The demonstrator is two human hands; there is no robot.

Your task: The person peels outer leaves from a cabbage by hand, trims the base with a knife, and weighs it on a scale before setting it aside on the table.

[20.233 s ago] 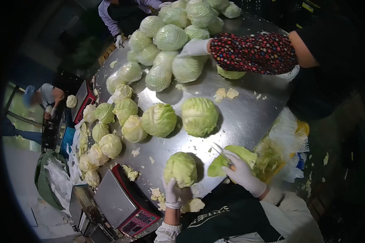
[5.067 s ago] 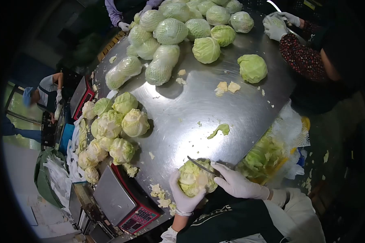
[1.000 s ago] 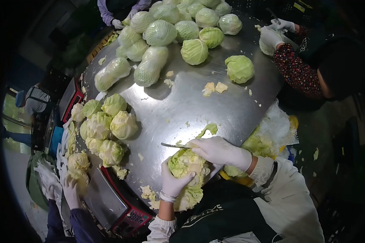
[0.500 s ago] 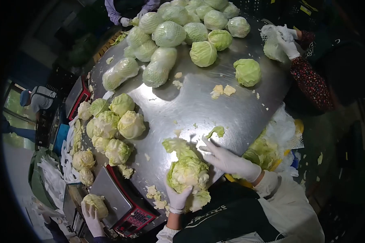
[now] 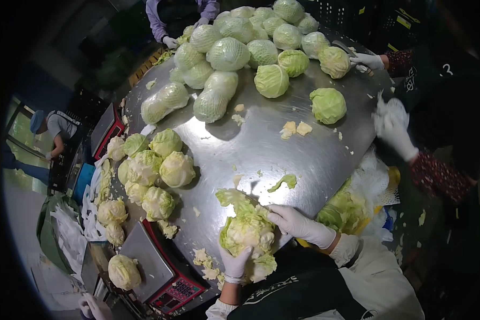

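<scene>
A loose-leaved cabbage point(image 5: 249, 233), pale at its trimmed middle, lies at the table's near edge with outer leaves spread above and below. My left hand point(image 5: 234, 264), in a white glove, grips it from the lower left. On its upper right side, my gloved right hand point(image 5: 298, 221) has its fingers closed against the leaves; the fingertips are partly hidden. A torn green leaf point(image 5: 282, 183) rests on the table just beyond my right hand. Cabbage scraps point(image 5: 208, 261) lie left of my left hand.
The metal table point(image 5: 261, 144) bears loose cabbages point(image 5: 157, 168) at left and wrapped cabbages point(image 5: 228, 54) at the back. A scale point(image 5: 160, 272) stands at lower left. Leaves point(image 5: 341, 208) fill a container at right. A co-worker's hand point(image 5: 394, 128) is blurred; another point(image 5: 368, 61) is beside a cabbage.
My right hand has moved left onto the cabbage, its spread fingers closing. The right co-worker's hands have separated. At lower left, a co-worker's hand has left the cabbage by the scale.
</scene>
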